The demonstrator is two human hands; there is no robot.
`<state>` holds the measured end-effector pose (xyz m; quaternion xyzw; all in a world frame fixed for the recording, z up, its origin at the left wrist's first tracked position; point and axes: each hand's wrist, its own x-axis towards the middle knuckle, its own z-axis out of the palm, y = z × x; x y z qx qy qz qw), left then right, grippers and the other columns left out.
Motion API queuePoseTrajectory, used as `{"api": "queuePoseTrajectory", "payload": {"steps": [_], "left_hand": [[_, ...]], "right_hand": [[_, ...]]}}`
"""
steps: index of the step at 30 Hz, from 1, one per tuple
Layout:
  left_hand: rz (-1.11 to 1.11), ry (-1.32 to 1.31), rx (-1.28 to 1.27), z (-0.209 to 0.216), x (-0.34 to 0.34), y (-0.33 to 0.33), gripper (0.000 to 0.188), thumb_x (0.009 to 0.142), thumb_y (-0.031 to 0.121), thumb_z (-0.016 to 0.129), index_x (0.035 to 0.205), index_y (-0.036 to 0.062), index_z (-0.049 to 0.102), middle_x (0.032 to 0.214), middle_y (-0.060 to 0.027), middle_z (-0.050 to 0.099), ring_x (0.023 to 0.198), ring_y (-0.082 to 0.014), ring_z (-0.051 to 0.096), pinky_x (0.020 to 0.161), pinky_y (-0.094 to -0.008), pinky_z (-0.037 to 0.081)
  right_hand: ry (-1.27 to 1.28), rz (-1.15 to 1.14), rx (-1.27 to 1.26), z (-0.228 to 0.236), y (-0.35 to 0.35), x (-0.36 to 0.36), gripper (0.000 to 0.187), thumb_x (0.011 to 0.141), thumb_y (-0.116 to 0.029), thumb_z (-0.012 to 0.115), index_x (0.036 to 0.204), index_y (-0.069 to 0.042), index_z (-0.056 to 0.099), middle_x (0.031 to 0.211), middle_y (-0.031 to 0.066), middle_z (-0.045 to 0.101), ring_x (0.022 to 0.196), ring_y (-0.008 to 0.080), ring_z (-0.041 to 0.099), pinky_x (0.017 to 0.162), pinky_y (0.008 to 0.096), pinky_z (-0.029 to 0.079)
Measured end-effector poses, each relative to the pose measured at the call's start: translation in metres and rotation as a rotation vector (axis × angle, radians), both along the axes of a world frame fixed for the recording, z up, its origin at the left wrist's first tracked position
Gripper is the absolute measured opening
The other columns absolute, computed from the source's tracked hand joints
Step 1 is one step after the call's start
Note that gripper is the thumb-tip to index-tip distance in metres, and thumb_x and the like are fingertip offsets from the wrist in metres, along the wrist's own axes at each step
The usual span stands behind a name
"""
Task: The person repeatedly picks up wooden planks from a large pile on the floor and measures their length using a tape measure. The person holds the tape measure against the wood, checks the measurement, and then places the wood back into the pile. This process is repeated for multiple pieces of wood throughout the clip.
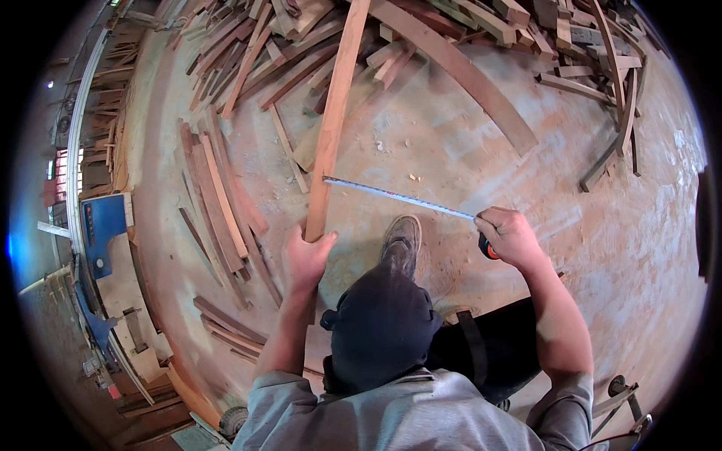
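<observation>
My left hand [307,259] is wrapped round a long, narrow wooden board [336,113], which stretches away from me toward the far wood heap. On the other side, my right hand [511,234] grips a tape measure [487,246] with a black and orange case, mostly covered by my fingers. Its pale blade [402,198] is pulled out and spans the gap between my hands. The blade's far end meets the board's right edge, a little beyond my left hand; whether it is hooked on there I cannot tell.
A heap of loose timber [301,52] lies at the far side, with a wide curved board [466,83] in front. Loose strips [218,195] lie on the floor to the left. A blue machine panel [105,225] stands farther left. My shoe [402,234] is below the blade.
</observation>
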<state>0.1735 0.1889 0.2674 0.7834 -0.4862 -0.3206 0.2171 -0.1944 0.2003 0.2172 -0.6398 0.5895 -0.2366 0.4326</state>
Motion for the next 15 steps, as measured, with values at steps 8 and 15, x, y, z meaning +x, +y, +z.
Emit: {"api": "queuePoseTrajectory", "payload": {"steps": [8, 15], "left_hand": [[-0.072, -0.001, 0.061, 0.036, -0.029, -0.016, 0.052, 0.075, 0.019, 0.077, 0.118, -0.0050, 0.062, 0.101, -0.0143, 0.070, 0.092, -0.0191, 0.066, 0.084, -0.0349, 0.052], [-0.095, -0.064, 0.108, 0.042, -0.036, -0.024, 0.056, 0.074, 0.022, 0.079, 0.119, -0.0052, 0.062, 0.103, -0.0161, 0.070, 0.095, -0.0207, 0.066, 0.086, -0.0350, 0.052]], "right_hand": [[0.009, -0.020, -0.030, -0.005, -0.011, -0.005, 0.015, 0.091, -0.020, 0.062, 0.088, -0.007, 0.068, 0.082, 0.0134, 0.065, 0.076, 0.0366, 0.062, 0.066, 0.0436, 0.049], [0.072, -0.061, -0.065, -0.008, -0.010, -0.013, 0.017, 0.092, -0.023, 0.062, 0.089, -0.008, 0.068, 0.085, 0.0121, 0.066, 0.078, 0.0361, 0.062, 0.067, 0.0442, 0.050]]}}
